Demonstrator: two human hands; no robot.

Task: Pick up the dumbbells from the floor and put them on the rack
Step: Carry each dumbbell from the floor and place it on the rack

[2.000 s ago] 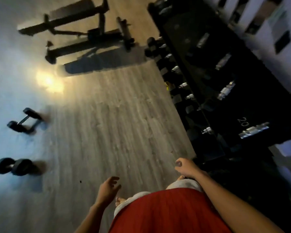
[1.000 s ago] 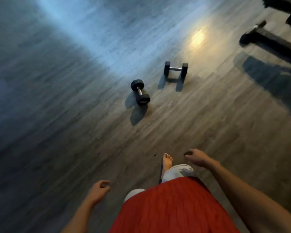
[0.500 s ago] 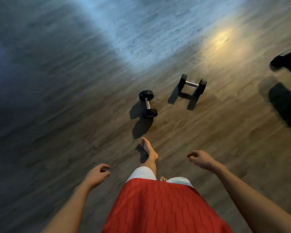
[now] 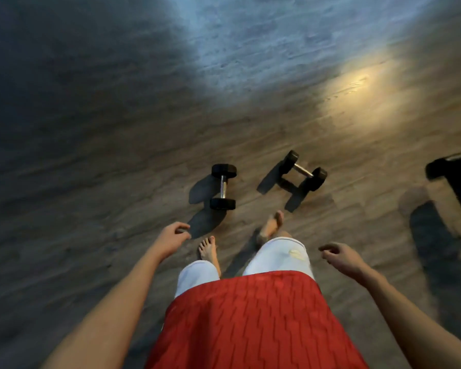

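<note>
Two black-headed dumbbells with bare metal handles are lying side by side, not touching, on the wood-grain floor (image 4: pixel 117 155). The left-hand dumbbell (image 4: pixel 223 186) is pointing its handle straight away, while the right-hand dumbbell (image 4: pixel 304 171) is sitting aslant (both throwing long shadows).

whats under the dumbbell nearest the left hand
Only bare wood-grain floor and the dumbbell's own shadow, which falls toward the left hand. Nothing else shows beneath its handle. The spots under its two heads are covered.
</note>
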